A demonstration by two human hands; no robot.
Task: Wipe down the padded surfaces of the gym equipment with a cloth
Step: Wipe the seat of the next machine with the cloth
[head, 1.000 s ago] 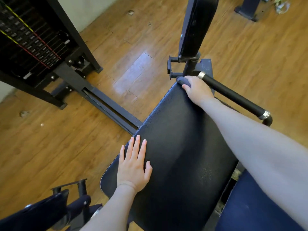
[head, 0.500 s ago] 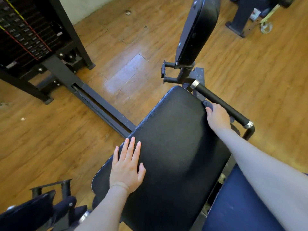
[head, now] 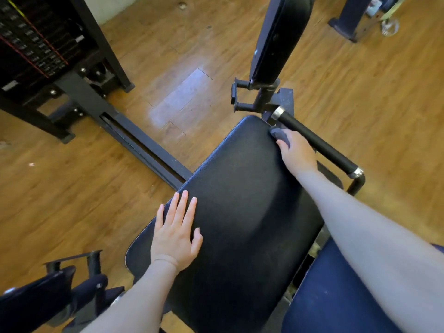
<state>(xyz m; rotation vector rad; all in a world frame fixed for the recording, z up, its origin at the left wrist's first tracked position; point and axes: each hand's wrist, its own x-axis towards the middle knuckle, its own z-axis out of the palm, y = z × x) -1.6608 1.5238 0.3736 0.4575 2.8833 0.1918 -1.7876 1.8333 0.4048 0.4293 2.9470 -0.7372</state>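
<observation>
A: Nearest?
B: Left hand (head: 176, 233), fingers flat, bracing the black padded vinyl seat (head: 240, 212).
A: Farther?
B: Right hand (head: 296, 152) grips a small grey cloth (head: 278, 134) at the far right corner; mid-wipe, I'd say; next, sweep the untouched middle.

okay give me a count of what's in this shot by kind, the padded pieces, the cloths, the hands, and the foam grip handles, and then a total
Padded pieces: 4 (black seat pad, upright pad, blue pad, dark pad at lower left)
Cloths: 1 (grey cloth)
Hands: 2 (left hand, right hand)
Foam grip handles: 1 (black handle)
Total: 8
</observation>
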